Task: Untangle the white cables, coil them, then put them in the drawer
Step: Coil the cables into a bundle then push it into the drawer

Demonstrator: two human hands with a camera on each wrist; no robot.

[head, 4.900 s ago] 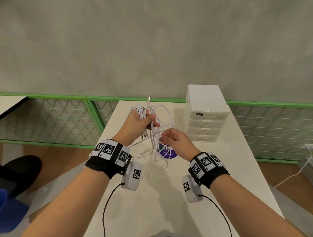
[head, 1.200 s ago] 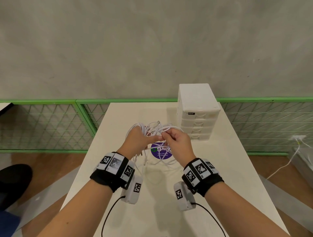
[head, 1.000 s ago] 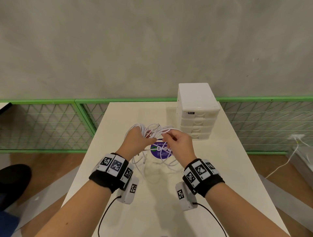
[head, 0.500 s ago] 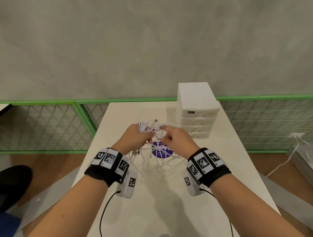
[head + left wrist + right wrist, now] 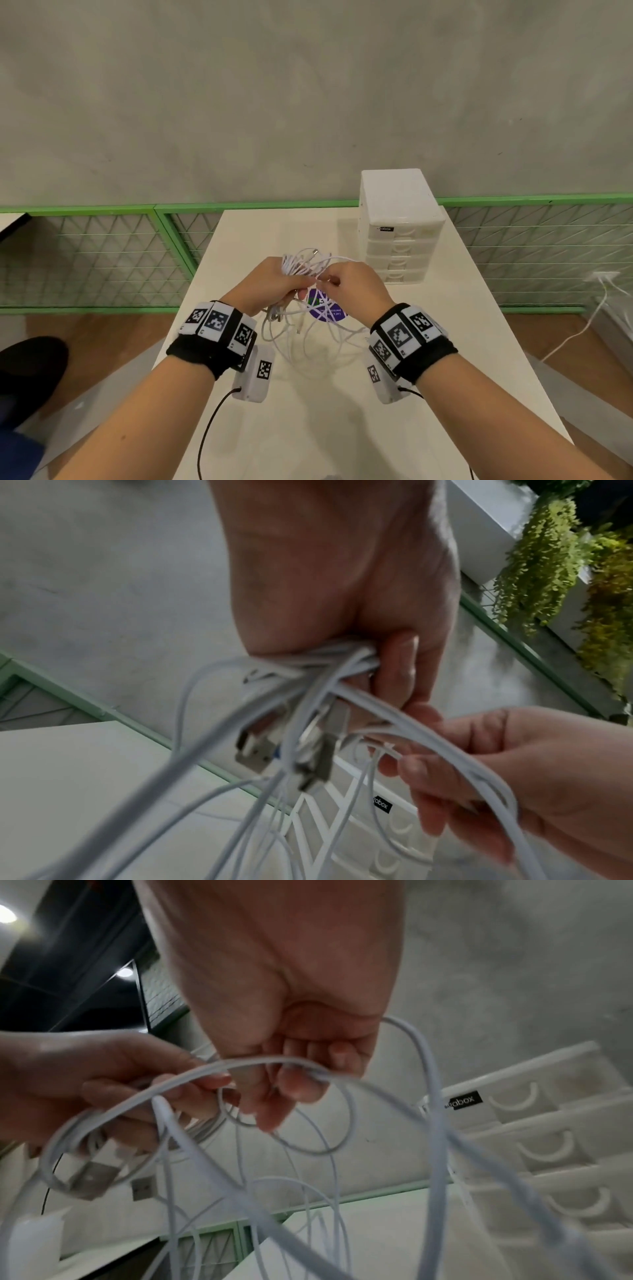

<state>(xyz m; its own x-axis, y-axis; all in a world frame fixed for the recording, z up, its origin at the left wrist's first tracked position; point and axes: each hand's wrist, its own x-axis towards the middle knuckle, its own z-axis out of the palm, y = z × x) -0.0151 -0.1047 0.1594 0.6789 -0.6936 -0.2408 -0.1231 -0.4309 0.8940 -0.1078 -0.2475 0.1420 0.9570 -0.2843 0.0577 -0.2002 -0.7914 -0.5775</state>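
A tangle of white cables (image 5: pixel 305 267) hangs above the middle of the cream table (image 5: pixel 329 428). My left hand (image 5: pixel 274 284) grips the bunched part of the white cables (image 5: pixel 308 669), with USB plugs (image 5: pixel 253 750) dangling below the fist. My right hand (image 5: pixel 349 281) pinches one thin strand (image 5: pixel 240 1066) right beside the left fist. Loose loops (image 5: pixel 308 335) droop to the tabletop. The white drawer unit (image 5: pixel 397 226) stands at the far right of the table, all its drawers closed.
A round purple sticker (image 5: pixel 325 308) lies on the table under the cables. Green mesh railing (image 5: pixel 102 253) runs behind the table before a grey wall. A white cord (image 5: pixel 579 329) trails on the floor at right. A dark shoe (image 5: pixel 30 363) shows at left.
Both hands lowered from their raised position and came together; the right hand moved up to the left fist and now pinches a strand there. More loops hang down to the table.
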